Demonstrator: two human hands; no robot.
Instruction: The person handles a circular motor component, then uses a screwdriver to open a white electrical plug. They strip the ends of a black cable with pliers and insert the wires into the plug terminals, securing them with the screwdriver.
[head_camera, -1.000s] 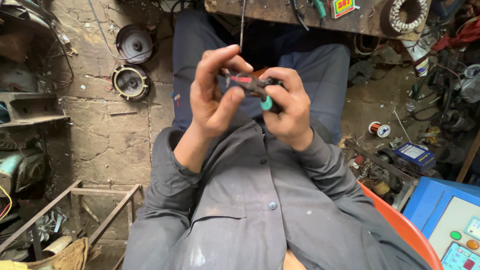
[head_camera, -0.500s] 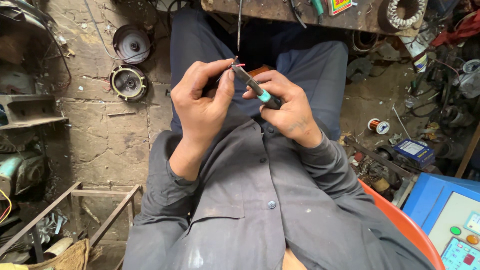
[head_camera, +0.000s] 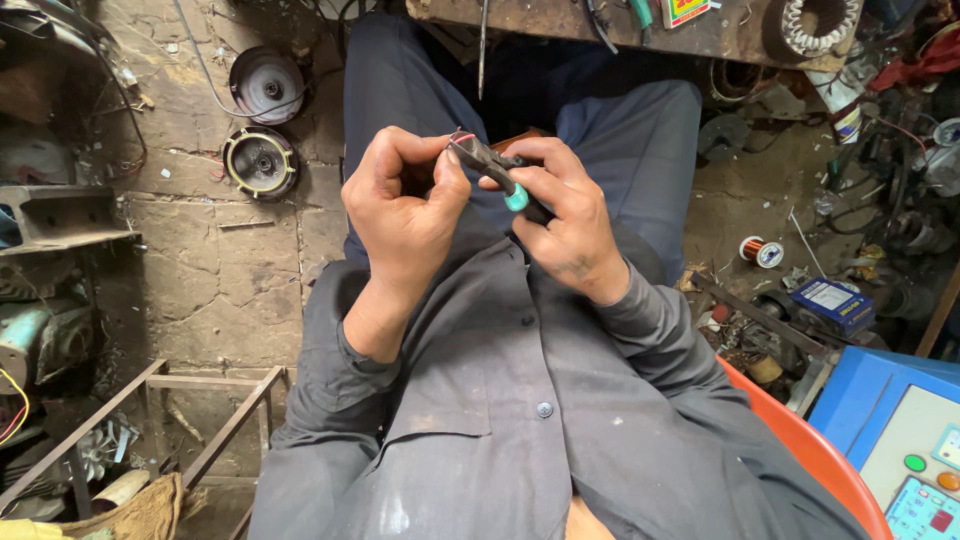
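The left hand (head_camera: 405, 215) pinches a thin red wire (head_camera: 462, 137) above the lap, and the right hand (head_camera: 560, 215) is closed around the pliers (head_camera: 490, 165) at their green-tipped handles. The wire looks light and soft, best held close to the pliers' tip.

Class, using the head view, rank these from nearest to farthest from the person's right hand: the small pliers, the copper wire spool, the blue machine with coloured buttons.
1. Small pliers, held in the right hand.
2. Copper wire spool, floor, right.
3. Blue machine, lower right corner.
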